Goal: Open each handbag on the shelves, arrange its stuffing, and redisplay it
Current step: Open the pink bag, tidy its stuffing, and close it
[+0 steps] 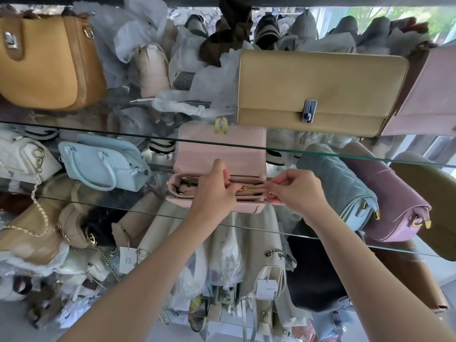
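The pink handbag (222, 146) stands with its flap raised. The left hand (217, 191) grips its open top. The right hand (296, 191) pinches, probably, the zip pull (266, 190) at its right end.

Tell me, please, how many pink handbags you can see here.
2. The open pink handbag is centred on the lower glass shelf; a paler pink handbag is at the right edge of the upper glass shelf. Others may be hidden in the clutter.

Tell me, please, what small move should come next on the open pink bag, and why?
Probably draw the zip along with the right hand while the left hand steadies the pink bag. Its flap stands open, the right hand pinches at the zip's right end, and the left grips the bag's mouth.
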